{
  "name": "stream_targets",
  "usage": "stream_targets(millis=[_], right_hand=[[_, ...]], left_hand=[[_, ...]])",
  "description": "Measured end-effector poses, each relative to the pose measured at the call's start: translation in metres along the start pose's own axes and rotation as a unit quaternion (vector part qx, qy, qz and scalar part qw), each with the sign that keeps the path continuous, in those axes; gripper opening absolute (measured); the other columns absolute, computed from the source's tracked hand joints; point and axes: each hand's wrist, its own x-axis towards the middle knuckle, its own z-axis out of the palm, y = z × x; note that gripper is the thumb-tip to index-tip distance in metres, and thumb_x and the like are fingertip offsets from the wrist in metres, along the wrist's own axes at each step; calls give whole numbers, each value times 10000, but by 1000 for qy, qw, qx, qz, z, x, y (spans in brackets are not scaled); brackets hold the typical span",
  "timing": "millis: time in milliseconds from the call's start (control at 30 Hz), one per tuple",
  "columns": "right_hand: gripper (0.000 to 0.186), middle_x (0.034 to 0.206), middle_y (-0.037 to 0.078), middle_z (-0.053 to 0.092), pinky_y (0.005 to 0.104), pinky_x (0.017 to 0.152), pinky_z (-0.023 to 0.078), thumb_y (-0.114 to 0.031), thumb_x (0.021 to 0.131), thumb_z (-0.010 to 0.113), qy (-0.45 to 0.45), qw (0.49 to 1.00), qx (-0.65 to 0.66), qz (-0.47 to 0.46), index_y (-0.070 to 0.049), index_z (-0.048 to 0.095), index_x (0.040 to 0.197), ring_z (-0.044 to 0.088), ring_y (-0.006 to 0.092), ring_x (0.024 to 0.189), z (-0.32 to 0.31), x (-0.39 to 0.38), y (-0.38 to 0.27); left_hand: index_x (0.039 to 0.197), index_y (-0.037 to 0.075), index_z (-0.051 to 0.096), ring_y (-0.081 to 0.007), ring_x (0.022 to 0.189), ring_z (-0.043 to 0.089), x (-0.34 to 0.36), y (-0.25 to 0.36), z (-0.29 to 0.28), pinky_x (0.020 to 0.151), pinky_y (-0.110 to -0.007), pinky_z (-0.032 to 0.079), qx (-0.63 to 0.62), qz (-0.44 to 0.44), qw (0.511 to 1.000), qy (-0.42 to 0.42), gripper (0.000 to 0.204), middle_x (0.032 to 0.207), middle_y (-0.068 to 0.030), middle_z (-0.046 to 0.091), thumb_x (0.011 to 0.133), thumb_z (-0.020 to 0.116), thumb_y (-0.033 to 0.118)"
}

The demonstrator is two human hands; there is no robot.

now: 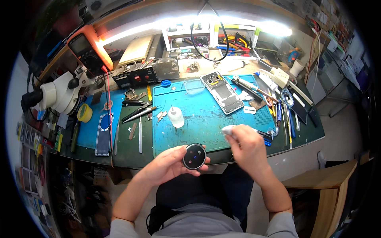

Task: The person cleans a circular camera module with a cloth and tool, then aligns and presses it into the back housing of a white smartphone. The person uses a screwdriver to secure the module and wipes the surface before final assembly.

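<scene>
The left hand [168,164] was closed around a round black camera module [194,156], gripping it by the rim just off the near edge of the worktop [131,152]. The right hand [248,146] pinched a small white wipe [228,129] beside it, not yet touching the disc, so cleaning seemed barely begun. Farther back on the blue mat [206,119] lay the opened phone [222,92], its back off and the module still out of it. A small white squeeze bottle [176,116] stood upright nearby; its contents could not be made out.
</scene>
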Motion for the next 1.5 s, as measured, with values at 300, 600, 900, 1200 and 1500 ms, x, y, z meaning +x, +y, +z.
stream_targets(millis=[300, 600, 900, 1200, 1500], right_hand=[[159, 987, 149, 722, 461, 832, 552, -13, 881, 740, -12, 991, -119, 57, -41, 678, 1025, 706, 378, 946, -35, 5, 31], [86, 997, 179, 669, 445, 817, 516, -30, 964, 680, -31, 985, -161, 53, 19, 646, 1025, 670, 354, 921, -63, -5, 76], [124, 1370, 232, 663, 439, 1046, 503, -52, 1003, 670, 22, 972, -211, 102, 35, 711, 1081, 650, 407, 1241, -81, -20, 94], [52, 1138, 150, 736, 388, 895, 567, -42, 996, 703, 164, 975, -153, -2, -4, 709, 1031, 722, 315, 1028, -74, 12, 20], [153, 993, 122, 763, 384, 732, 615, -43, 928, 771, 101, 992, 69, -45, -44, 739, 1078, 751, 288, 858, -32, -49, -23]], left_hand=[[1234, -37, 617, -333, 931, 734, 60, 61, 12, 779, -416, 598, 785, 56, 617, -30, 396, 1059, -219, 684, 1116, 499, 323], [1568, 3, 432, -326, 1074, 701, 118, 25, 58, 611, -393, 581, 866, -122, 445, 194, 660, 1410, -198, 610, 1004, 654, 266], [893, 137, 589, -223, 683, 601, -104, 10, -54, 637, -393, 519, 808, 319, 364, 335, 116, 793, -4, 601, 895, 690, 195], [1399, -10, 610, -430, 1152, 654, -303, 80, -243, 944, -522, 537, 740, -83, 168, 646, 492, 1243, -237, 689, 1041, 659, 324], [1474, -76, 489, -475, 1296, 522, -305, -22, -136, 1114, -493, 428, 709, 131, 235, 651, 404, 1412, -295, 538, 1135, 505, 142]])
